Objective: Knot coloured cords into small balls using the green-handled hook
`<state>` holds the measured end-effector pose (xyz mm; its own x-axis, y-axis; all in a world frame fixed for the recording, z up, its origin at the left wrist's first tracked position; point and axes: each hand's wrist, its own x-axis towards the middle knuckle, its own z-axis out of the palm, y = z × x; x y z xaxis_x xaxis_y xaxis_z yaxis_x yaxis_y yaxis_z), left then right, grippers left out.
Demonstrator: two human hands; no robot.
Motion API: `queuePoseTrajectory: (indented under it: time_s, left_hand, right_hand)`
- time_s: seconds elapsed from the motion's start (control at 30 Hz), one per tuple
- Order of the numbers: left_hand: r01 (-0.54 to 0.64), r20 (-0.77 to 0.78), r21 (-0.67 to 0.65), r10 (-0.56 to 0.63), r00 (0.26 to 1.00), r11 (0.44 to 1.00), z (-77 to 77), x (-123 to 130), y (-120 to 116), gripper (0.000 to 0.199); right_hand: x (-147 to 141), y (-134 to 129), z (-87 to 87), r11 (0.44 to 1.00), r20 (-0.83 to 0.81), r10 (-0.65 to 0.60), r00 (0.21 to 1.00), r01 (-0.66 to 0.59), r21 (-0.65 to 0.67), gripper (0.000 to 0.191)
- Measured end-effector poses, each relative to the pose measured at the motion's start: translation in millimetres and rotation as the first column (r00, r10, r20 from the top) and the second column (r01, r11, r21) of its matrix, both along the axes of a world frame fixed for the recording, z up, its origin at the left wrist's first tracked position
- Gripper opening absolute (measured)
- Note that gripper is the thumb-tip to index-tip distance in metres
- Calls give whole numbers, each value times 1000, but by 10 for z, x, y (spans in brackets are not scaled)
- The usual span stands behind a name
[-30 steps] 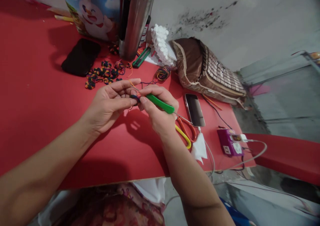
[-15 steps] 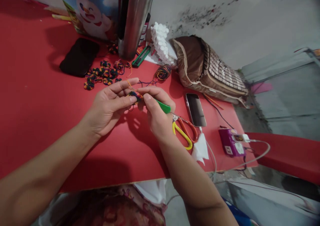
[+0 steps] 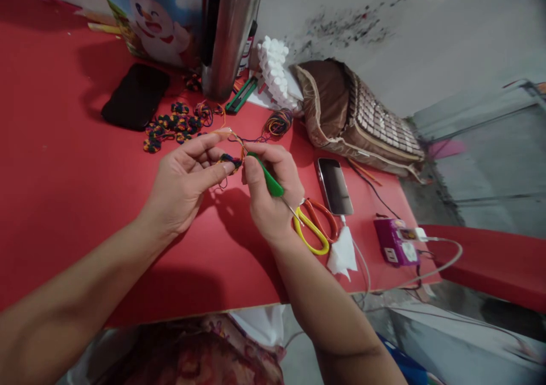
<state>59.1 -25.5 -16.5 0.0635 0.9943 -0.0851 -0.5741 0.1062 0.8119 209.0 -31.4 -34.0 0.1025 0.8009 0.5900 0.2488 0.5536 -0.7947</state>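
Between thumb and fingers, my left hand (image 3: 185, 174) pinches a small dark multicoloured crochet piece (image 3: 230, 162), with yarn passing over its raised index finger. My right hand (image 3: 273, 186) is closed round a crochet hook with a green handle (image 3: 268, 177); its metal tip points up toward the left index fingertip, where yarn crosses it. A dark loop of thread hangs below the piece. Beyond the hands lie a pile of similar crocheted pieces (image 3: 170, 124) and a small wound bundle of yarn (image 3: 278, 123).
Scissors with red and yellow handles (image 3: 313, 231) lie right of my right hand, near a phone (image 3: 335, 186) and a purple power block (image 3: 396, 241). Behind stand a steel flask (image 3: 232, 38) and a picture box (image 3: 157, 21); a green cutter (image 3: 241, 96) and brown cushion (image 3: 362, 109) are nearby.
The hook has swung steeper, its tip now higher by the left index fingertip and its rear end lower over the scissors. My right hand has shifted slightly right, drawing the yarn up from the piece.
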Motion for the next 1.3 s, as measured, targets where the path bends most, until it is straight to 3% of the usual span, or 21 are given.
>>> queuePoseTrajectory:
  time_s: [0.17, 0.3, 0.53, 0.7, 0.97, 1.07, 1.23, 1.3]
  left_hand:
    - [22, 24, -71, -20, 1000, 997, 37, -17, -3, 39]
    - [10, -8, -35, -10, 1000, 999, 18, -27, 4, 38]
    - [-21, -16, 37, 22, 1000, 999, -6, -20, -4, 43]
    - [12, -72, 123, -3, 997, 992, -35, -41, 3, 45]
    - [-3, -28, 74, 5, 1000, 997, -43, -54, 46, 50]
    - [12, -5, 52, -12, 1000, 999, -20, -47, 38, 50]
    - [64, 14, -1, -64, 998, 998, 37, -46, 27, 48]
    - [89, 12, -15, -89, 996, 996, 56, -47, 20, 48]
  right_hand:
    - [-14, 24, 2, 992, -172, 68, 983, -85, -96, 16]
    - [-12, 29, 3, 987, -179, 63, 982, -88, -134, 23]
    - [18, 24, 27, 990, -141, 90, 986, -103, -91, 17]
    - [36, 52, 4, 984, -209, 140, 968, -160, -81, 16]
    - [10, 38, -25, 952, -358, 244, 902, -293, -91, 11]
    - [4, 64, 23, 906, -501, 274, 821, -395, -154, 13]
    - [46, 151, 83, 752, -700, 300, 648, -612, -245, 26]
    - [62, 168, 105, 717, -732, 293, 615, -648, -257, 29]
